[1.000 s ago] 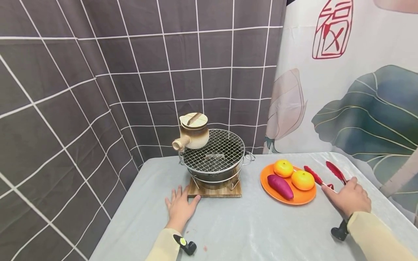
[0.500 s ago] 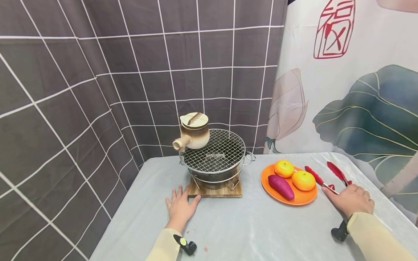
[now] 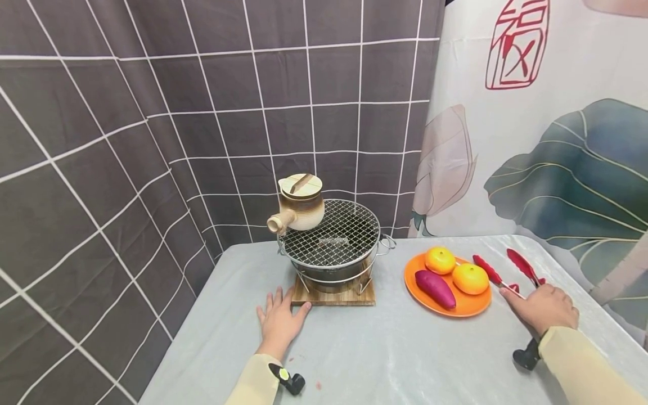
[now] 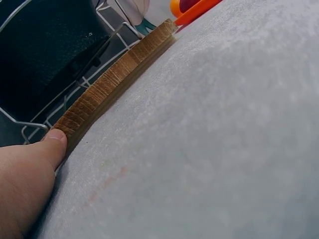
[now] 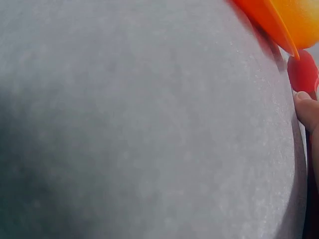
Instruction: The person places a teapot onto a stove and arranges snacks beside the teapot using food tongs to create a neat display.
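My left hand [image 3: 279, 323] lies spread on the table, its thumb against the front left corner of a wooden board [image 3: 334, 301]. In the left wrist view the thumb [image 4: 56, 142] touches the board's edge. On the board stands a wire-framed grill stove with a round mesh grate [image 3: 349, 236]. My right hand [image 3: 544, 308] holds red-tipped tongs [image 3: 520, 264] low over the table, their two arms spread apart. In the right wrist view the thumb [image 5: 304, 102] lies by one red tip; the other fingers are mostly hidden.
A lidded clay pot [image 3: 304, 211] with a side handle sits at the grate's left. Right of the stove, an orange plate [image 3: 455, 310] bears a purple sweet potato [image 3: 435, 289] and two mandarins [image 3: 469, 279]. Dark tile-patterned cloth [image 3: 283, 79] hangs behind the table [image 3: 395, 360].
My right hand and the tongs have shifted slightly to the right over the last second. The left hand, stove and plate stay put.
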`<state>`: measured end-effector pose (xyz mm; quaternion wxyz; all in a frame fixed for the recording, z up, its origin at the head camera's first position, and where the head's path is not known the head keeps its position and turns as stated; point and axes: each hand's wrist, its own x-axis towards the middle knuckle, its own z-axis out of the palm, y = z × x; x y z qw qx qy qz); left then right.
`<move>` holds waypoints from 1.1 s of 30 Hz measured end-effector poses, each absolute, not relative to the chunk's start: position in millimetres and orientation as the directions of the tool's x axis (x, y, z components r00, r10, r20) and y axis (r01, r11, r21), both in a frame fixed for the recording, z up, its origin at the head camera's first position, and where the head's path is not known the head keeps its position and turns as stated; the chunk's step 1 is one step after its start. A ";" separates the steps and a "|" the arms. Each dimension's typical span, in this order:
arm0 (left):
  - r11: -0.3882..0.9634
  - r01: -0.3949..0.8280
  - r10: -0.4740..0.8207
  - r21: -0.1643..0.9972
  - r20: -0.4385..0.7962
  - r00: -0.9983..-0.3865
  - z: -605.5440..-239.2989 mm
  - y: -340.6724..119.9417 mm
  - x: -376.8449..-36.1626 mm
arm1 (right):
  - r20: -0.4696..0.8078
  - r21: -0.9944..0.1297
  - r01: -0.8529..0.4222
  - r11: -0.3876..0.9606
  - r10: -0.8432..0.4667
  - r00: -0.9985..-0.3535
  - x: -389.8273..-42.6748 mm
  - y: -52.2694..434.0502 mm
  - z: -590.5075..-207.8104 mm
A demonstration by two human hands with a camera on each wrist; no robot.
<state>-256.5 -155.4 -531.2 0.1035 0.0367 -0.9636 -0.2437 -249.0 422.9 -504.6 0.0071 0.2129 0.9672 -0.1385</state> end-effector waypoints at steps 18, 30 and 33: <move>0.882 -0.023 -0.121 0.472 0.179 -0.976 -537.1 -156.7 -259.6 | 0.012 -0.330 0.329 0.885 0.352 -0.936 -241.6 441.5 -481.4; 0.876 -0.017 -0.119 0.481 0.182 -0.976 -535.6 -157.1 -257.5 | 0.049 -0.311 0.183 0.933 0.208 -0.977 -241.3 450.0 -456.0; 0.875 -0.015 -0.119 0.484 0.185 -0.976 -535.6 -157.6 -257.3 | 0.077 -0.310 0.147 0.939 0.179 -0.981 -240.1 447.1 -450.5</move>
